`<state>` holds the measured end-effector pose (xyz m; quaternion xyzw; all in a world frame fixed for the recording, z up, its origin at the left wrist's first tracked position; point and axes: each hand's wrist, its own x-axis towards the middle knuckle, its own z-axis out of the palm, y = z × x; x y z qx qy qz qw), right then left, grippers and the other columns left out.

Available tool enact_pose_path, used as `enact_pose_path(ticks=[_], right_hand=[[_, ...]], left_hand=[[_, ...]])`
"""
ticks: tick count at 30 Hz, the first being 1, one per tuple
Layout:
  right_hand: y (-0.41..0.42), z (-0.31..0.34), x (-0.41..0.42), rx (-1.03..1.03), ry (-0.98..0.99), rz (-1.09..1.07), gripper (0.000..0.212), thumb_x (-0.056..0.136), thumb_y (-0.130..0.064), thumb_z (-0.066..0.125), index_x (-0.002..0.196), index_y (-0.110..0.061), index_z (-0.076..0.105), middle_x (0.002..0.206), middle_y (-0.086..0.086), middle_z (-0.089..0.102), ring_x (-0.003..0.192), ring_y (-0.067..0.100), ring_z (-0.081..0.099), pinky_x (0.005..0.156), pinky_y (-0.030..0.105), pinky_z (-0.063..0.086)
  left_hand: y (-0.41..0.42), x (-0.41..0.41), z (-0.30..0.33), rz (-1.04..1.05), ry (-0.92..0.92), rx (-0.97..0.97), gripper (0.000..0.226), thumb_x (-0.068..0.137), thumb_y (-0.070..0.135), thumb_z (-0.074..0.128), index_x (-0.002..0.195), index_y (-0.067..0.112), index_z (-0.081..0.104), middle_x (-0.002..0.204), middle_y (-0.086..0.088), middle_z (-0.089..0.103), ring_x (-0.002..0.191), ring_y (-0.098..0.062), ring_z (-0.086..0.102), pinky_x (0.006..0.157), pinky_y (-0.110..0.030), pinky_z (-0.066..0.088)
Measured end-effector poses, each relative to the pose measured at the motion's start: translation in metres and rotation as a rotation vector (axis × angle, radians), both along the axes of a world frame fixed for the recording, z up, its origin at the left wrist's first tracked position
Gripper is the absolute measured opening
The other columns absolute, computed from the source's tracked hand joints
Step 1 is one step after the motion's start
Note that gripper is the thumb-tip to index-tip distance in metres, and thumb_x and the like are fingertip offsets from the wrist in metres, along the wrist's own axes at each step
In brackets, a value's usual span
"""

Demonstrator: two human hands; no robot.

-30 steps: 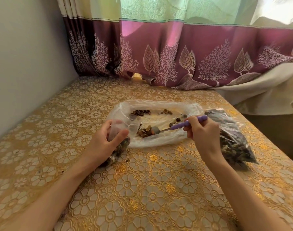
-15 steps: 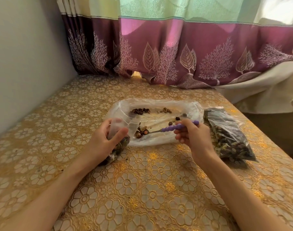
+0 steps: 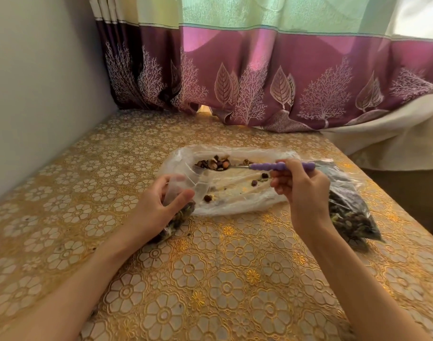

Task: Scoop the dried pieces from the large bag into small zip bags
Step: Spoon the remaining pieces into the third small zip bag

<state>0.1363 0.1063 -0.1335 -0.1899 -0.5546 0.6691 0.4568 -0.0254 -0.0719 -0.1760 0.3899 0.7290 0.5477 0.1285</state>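
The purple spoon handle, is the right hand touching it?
Touching. The head view shows the right hand with its fingers pinched round the purple spoon handle, holding the loaded spoon over the large bag.

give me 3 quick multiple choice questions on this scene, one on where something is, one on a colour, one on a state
1. Where does the filled zip bag lie?
A. right of the large bag
B. left of it
C. on the curtain

2. What colour is the spoon handle?
A. green
B. purple
C. red

3. What state is the spoon in?
A. empty
B. lying on the table
C. loaded with pieces

Answers: 1 A, it lies behind the right hand, beside the large bag. 2 B, the handle is purple. 3 C, dried pieces sit heaped in its bowl.
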Motion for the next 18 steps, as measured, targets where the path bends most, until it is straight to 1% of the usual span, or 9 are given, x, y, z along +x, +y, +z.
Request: enact_pose_path(ticks=[3, 5, 7, 9, 11, 13, 14, 16, 18], right_hand=[[-0.007, 0.003, 0.0, 0.059, 0.023, 0.012, 0.021, 0.093, -0.006, 0.05, 0.08, 0.003, 0.064, 0.059, 0.001, 0.065, 0.051, 0.011, 0.057, 0.047, 0.019, 0.044], [-0.013, 0.004, -0.001, 0.095, 0.033, 0.075, 0.028, 0.094, -0.006, 0.049, 0.072, -0.004, 0.066, 0.061, 0.001, 0.068, 0.051, 0.01, 0.056, 0.047, 0.018, 0.044], [-0.02, 0.005, -0.001, 0.155, 0.04, 0.147, 0.032, 0.095, -0.007, 0.047, 0.07, -0.007, 0.066, 0.067, 0.005, 0.072, 0.053, 0.012, 0.056, 0.048, 0.018, 0.045], [-0.024, 0.005, -0.002, 0.233, 0.036, 0.207, 0.026, 0.096, -0.005, 0.046, 0.077, -0.001, 0.064, 0.074, 0.006, 0.074, 0.055, 0.013, 0.056, 0.049, 0.019, 0.046], [-0.025, 0.004, -0.002, 0.292, 0.031, 0.25, 0.02, 0.095, -0.001, 0.045, 0.083, 0.001, 0.061, 0.074, 0.001, 0.073, 0.057, 0.012, 0.058, 0.051, 0.02, 0.047], [-0.024, 0.002, -0.002, 0.333, 0.018, 0.284, 0.017, 0.094, 0.001, 0.045, 0.088, -0.001, 0.061, 0.073, -0.002, 0.072, 0.06, 0.013, 0.06, 0.053, 0.021, 0.049], [-0.024, 0.002, -0.002, 0.344, 0.012, 0.298, 0.016, 0.094, 0.001, 0.046, 0.09, -0.003, 0.061, 0.073, -0.002, 0.072, 0.061, 0.014, 0.06, 0.054, 0.021, 0.049], [-0.023, 0.001, -0.001, 0.348, 0.011, 0.321, 0.014, 0.092, -0.002, 0.048, 0.092, -0.004, 0.062, 0.073, -0.002, 0.071, 0.063, 0.015, 0.061, 0.056, 0.022, 0.05], [-0.022, 0.001, -0.001, 0.337, 0.021, 0.334, 0.016, 0.091, -0.001, 0.047, 0.092, -0.004, 0.062, 0.073, 0.0, 0.071, 0.064, 0.016, 0.06, 0.056, 0.023, 0.049]], left_hand=[[0.001, 0.001, 0.001, -0.002, -0.003, 0.005, 0.061, 0.054, 0.081, 0.056, 0.102, 0.044, 0.051, 0.09, 0.004, 0.069, 0.078, -0.007, 0.07, 0.069, -0.029, 0.056], [0.001, 0.001, 0.0, 0.0, -0.001, 0.009, 0.051, 0.061, 0.071, 0.058, 0.103, 0.043, 0.051, 0.09, 0.004, 0.069, 0.078, -0.007, 0.069, 0.071, -0.031, 0.057], [0.001, 0.0, 0.0, 0.002, 0.0, 0.012, 0.05, 0.063, 0.067, 0.057, 0.105, 0.041, 0.05, 0.089, 0.004, 0.069, 0.079, -0.009, 0.069, 0.071, -0.032, 0.056], [0.002, 0.001, 0.0, -0.001, -0.001, 0.019, 0.054, 0.062, 0.066, 0.057, 0.107, 0.036, 0.05, 0.087, 0.003, 0.069, 0.076, -0.008, 0.069, 0.066, -0.027, 0.055], [0.002, 0.003, 0.002, 0.007, 0.005, 0.037, 0.053, 0.062, 0.064, 0.057, 0.105, 0.034, 0.051, 0.088, 0.006, 0.068, 0.075, -0.004, 0.068, 0.061, -0.019, 0.054], [0.002, 0.006, 0.004, 0.019, 0.011, 0.057, 0.053, 0.059, 0.072, 0.057, 0.1, 0.038, 0.051, 0.09, 0.013, 0.065, 0.076, 0.004, 0.066, 0.06, -0.012, 0.051], [0.002, 0.007, 0.006, 0.025, 0.014, 0.06, 0.058, 0.055, 0.079, 0.056, 0.098, 0.04, 0.05, 0.09, 0.016, 0.064, 0.077, 0.007, 0.064, 0.06, -0.01, 0.05], [0.001, 0.009, 0.008, 0.037, 0.013, 0.061, 0.068, 0.044, 0.087, 0.053, 0.096, 0.044, 0.048, 0.09, 0.018, 0.062, 0.078, 0.011, 0.062, 0.06, -0.007, 0.048], [0.001, 0.01, 0.009, 0.032, -0.001, 0.069, 0.071, 0.041, 0.089, 0.054, 0.098, 0.045, 0.047, 0.09, 0.019, 0.062, 0.079, 0.011, 0.062, 0.06, -0.008, 0.048]])
